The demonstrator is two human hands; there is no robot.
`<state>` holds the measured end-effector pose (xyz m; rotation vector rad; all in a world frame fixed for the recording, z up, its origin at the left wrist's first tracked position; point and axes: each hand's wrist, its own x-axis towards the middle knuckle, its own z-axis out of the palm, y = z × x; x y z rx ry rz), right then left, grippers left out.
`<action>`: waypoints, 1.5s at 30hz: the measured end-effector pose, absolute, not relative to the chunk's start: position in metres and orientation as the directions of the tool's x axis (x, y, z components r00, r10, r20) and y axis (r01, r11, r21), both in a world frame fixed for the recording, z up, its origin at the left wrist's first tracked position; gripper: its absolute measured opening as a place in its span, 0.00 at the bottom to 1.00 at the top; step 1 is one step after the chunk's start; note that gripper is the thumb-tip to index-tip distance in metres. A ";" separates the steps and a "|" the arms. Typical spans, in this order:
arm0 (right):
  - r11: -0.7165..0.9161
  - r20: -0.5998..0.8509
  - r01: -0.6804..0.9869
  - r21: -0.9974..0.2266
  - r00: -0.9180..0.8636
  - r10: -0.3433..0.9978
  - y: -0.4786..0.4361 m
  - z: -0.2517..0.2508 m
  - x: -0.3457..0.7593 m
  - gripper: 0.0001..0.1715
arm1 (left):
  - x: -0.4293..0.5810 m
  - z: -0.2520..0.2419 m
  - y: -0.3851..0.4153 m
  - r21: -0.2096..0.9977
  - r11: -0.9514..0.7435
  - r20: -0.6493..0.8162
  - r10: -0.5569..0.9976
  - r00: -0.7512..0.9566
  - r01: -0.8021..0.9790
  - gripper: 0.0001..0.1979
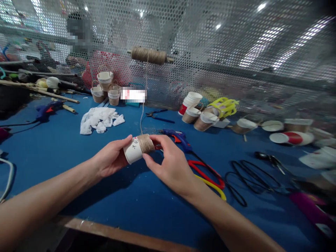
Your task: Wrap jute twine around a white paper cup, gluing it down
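Head view: blue tabletop (78, 182) fills most of the frame, with a wooden edge strip (118, 232) at the near side. A perforated metal screen (236, 52) stands along the far side, with bright ceiling lights showing through it. A person (91, 63) sits behind the screen, blurred.

The left hand (111, 159) and right hand (170, 164) both hold a white paper cup (133, 151) on its side, just above the tabletop at centre. The left hand's fingers are closed around the white end. The right hand's thumb and fingers are clamped on the other end, which is wrapped in brown twine (145, 143). One strand runs up from the cup to a twine spool (148, 55) mounted on the screen.

A blue glue gun (178, 136) lies just behind the right hand. Red-and-yellow-handled scissors (210, 176) lie right of it, partly under the wrist, and black scissors (249, 178) lie further right.

- Far left: a second glue gun (47, 110) and sticks.
- Left of centre: a crumpled white cloth (99, 119).
- By the screen: small cup baskets (105, 87) with twine handles, and pliers (159, 115).
- Far right: a cup stack (191, 101), loose cups, some part-wrapped, and a yellow plastic piece (225, 106).

The right edge is blurred and its items are unclear.
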<state>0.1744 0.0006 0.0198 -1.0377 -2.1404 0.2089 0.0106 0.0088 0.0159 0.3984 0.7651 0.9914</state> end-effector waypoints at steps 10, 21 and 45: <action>0.683 0.597 0.666 -0.300 -0.427 0.679 0.001 0.015 0.173 0.20 | 0.011 0.011 0.005 0.674 0.464 -0.286 0.881 0.376 -0.575 0.10; 0.641 0.606 0.682 -0.352 -0.357 0.711 0.002 0.018 0.175 0.19 | 0.009 0.007 0.000 0.962 0.059 0.015 0.963 0.268 -0.265 0.13; 0.430 0.287 0.397 -0.811 -0.372 0.883 -0.004 0.015 0.198 0.21 | 0.002 0.005 0.006 0.892 0.274 -0.093 0.890 0.446 -0.361 0.12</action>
